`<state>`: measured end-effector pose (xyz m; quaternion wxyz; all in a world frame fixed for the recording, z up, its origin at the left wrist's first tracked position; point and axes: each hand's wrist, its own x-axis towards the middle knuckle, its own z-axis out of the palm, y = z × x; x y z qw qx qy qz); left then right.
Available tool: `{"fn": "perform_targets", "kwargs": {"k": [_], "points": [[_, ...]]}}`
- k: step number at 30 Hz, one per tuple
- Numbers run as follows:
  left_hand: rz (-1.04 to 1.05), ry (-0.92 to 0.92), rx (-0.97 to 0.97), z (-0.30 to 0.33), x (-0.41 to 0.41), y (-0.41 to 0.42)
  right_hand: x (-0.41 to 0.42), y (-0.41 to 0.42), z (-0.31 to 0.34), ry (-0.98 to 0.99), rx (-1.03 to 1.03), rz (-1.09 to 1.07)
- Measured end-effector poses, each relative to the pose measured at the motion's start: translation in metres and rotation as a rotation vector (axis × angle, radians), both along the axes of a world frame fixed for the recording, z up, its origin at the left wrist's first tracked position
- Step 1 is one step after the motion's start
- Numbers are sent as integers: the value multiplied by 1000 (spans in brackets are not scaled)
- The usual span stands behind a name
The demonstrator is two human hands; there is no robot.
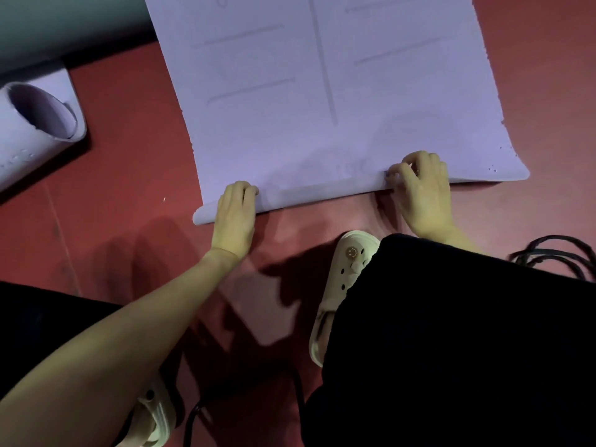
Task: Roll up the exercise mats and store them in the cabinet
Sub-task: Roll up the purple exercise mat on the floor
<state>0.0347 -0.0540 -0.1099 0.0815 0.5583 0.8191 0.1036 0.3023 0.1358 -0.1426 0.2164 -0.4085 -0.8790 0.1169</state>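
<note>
Under curled fingers (pixel 248 191), mat edge (pixel 322 188)

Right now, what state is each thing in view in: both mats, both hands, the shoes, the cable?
Flat lavender foam mat: unrolled on the red floor, near edge just curled over.
Rolled lavender foam mat: already rolled, lying on the floor at left.
Left hand: fingers curled over the flat mat's near edge.
Right hand: gripping the same edge.
Cream perforated clog: worn, planted on the floor.
Black cable: looped loose on the floor.
</note>
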Motion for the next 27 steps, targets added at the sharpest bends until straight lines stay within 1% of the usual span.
{"fn": "perform_targets", "kwargs": {"k": [2, 4, 7, 9, 13, 17, 21, 27], "points": [[3, -17, 21, -6, 2, -5, -1, -4, -2, 20, -34, 5], [-25, 2, 36, -12, 3, -8, -1, -7, -3, 39, -68, 29], [-17, 12, 39, -17, 2, -5, 5, -6, -4, 44, -47, 172], [2, 7, 36, -18, 1, -1, 10, -3, -6, -6, -16, 232], [0, 6, 57, -17, 1, 6, 14, 2, -15, -84, 14, 226], [-15, 29, 59, -21, -1, 9, 7, 10, -17, -113, 0, 215], [-28, -20, 3, -21, -3, 15, 2, 17, -9, -161, -77, 235], [-18, -158, -155, -12, -6, 24, -3, 30, 3, -325, -208, 343]]}}
